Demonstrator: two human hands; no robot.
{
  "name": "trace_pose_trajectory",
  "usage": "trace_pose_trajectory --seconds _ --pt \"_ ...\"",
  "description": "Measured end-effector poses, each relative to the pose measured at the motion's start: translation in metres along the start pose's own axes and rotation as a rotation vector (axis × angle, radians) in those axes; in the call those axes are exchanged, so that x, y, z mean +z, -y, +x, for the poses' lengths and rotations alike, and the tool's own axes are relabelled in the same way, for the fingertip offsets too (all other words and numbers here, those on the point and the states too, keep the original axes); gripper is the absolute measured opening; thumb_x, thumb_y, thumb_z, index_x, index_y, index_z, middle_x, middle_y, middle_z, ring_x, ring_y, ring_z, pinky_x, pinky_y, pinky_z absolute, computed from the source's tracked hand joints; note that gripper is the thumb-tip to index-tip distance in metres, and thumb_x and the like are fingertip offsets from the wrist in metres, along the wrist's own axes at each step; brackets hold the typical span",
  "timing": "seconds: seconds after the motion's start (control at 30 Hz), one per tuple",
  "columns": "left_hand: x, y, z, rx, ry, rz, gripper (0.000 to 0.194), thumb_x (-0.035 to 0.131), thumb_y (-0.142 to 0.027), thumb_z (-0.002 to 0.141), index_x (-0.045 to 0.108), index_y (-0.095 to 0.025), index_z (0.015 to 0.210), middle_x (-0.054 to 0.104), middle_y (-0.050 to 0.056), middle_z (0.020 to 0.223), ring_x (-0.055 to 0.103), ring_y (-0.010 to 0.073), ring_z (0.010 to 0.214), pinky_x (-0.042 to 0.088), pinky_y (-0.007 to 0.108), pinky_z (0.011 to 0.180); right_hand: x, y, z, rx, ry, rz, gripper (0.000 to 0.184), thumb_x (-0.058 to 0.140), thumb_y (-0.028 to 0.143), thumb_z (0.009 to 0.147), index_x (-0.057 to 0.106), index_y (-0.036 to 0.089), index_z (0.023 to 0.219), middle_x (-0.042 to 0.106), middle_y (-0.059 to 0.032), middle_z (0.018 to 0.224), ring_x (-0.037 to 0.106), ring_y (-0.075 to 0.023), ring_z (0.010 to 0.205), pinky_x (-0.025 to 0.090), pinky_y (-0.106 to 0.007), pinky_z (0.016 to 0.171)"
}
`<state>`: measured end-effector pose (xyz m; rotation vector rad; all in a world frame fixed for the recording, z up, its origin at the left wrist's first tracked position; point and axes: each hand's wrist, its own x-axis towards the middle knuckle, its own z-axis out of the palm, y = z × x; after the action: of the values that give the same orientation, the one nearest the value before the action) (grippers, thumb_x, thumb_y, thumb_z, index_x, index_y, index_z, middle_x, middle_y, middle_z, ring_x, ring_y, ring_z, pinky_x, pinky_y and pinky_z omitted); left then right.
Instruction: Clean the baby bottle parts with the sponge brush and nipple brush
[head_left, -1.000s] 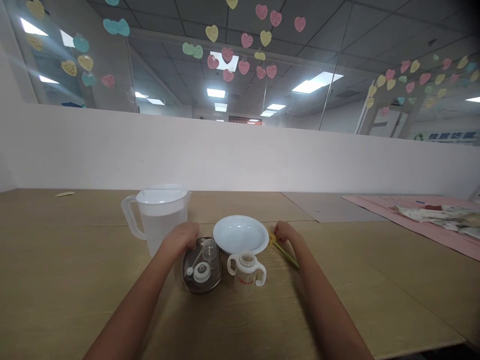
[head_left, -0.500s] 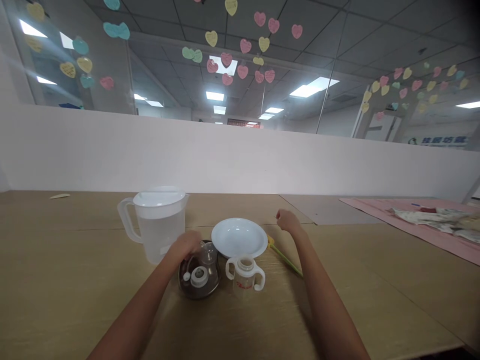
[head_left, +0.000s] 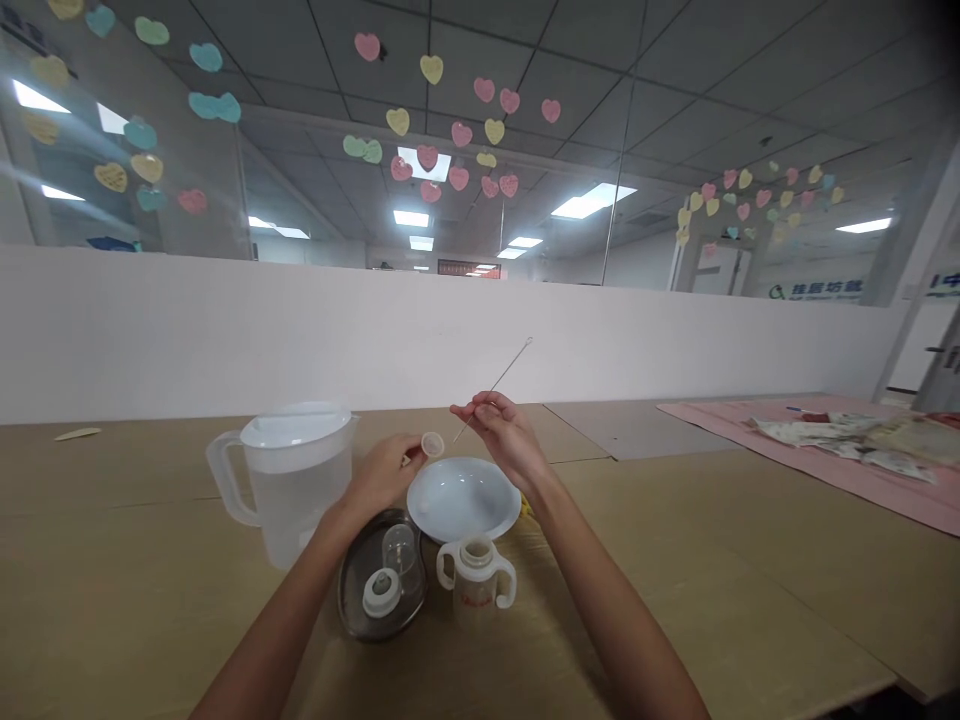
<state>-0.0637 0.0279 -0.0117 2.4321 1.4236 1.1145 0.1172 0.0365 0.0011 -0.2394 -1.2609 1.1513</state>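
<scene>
My left hand (head_left: 384, 472) is raised above the table and pinches a small translucent round part (head_left: 432, 444) on a thin stem. My right hand (head_left: 501, 432) is closed on a thin wire brush (head_left: 496, 382) that slants up to the right, its lower tip close to the round part. Below both hands lies a white bowl (head_left: 463, 497). A small handled baby bottle (head_left: 477, 573) stands in front of the bowl without a lid. Left of the bottle a metal dish (head_left: 349, 600) holds a clear cap (head_left: 399, 551) and a white ring lid (head_left: 379, 593).
A lidded translucent pitcher of water (head_left: 292, 478) stands at the left. A pink mat (head_left: 825, 460) with cloths lies at the far right on the wooden table (head_left: 150, 600). A white partition wall (head_left: 225, 330) runs behind.
Both hands rose from the table. The left took the small round part out of the metal dish; the right picked up the thin wire brush beside the bowl and brought it to the part.
</scene>
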Motion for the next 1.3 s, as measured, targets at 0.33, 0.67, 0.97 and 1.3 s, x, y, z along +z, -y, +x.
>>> trace_pose_trajectory --seconds 0.33,0.67,0.97,1.3 --pt "0.024 -0.003 0.003 0.049 0.004 -0.419 0.031 0.045 -0.035 0.081 0.061 -0.016 0.100 0.064 0.006 0.093 0.057 0.0199 0.086 0.045 0.031 0.076 0.005 -0.005 -0.006 -0.075 0.065 -0.219 0.011 0.057 0.029 0.076 0.052 0.019 0.080 0.066 -0.0035 0.082 0.062 -0.0174 0.087 0.042 -0.037 0.086" --pt "0.028 -0.005 0.002 0.094 -0.007 -0.282 0.028 0.041 -0.035 0.083 0.061 -0.017 0.090 0.061 0.006 0.089 0.056 0.0183 0.084 0.044 0.029 0.074 0.004 0.003 -0.007 -0.203 -0.077 -0.551 0.027 0.051 0.042 0.078 0.060 0.017 0.086 0.060 -0.0027 0.078 0.056 -0.0122 0.071 0.044 -0.024 0.066" --pt "0.026 -0.009 0.000 0.133 0.016 -0.301 0.031 0.036 -0.036 0.086 0.059 -0.016 0.087 0.056 0.005 0.086 0.052 0.0172 0.084 0.042 0.028 0.075 0.009 0.024 -0.018 -0.380 -0.387 -0.779 0.042 0.036 0.051 0.084 0.047 0.018 0.060 0.034 0.0052 0.048 0.030 -0.0069 0.043 0.025 -0.021 0.045" --pt "0.016 -0.032 -0.005 0.164 0.091 -0.281 0.021 0.039 -0.027 0.083 0.054 -0.016 0.073 0.050 0.001 0.073 0.049 0.0141 0.072 0.039 0.024 0.064 0.012 -0.025 -0.018 -0.324 -0.256 -0.835 0.040 0.035 0.045 0.086 0.055 0.018 0.066 0.042 0.0032 0.054 0.040 -0.0099 0.050 0.031 -0.023 0.053"
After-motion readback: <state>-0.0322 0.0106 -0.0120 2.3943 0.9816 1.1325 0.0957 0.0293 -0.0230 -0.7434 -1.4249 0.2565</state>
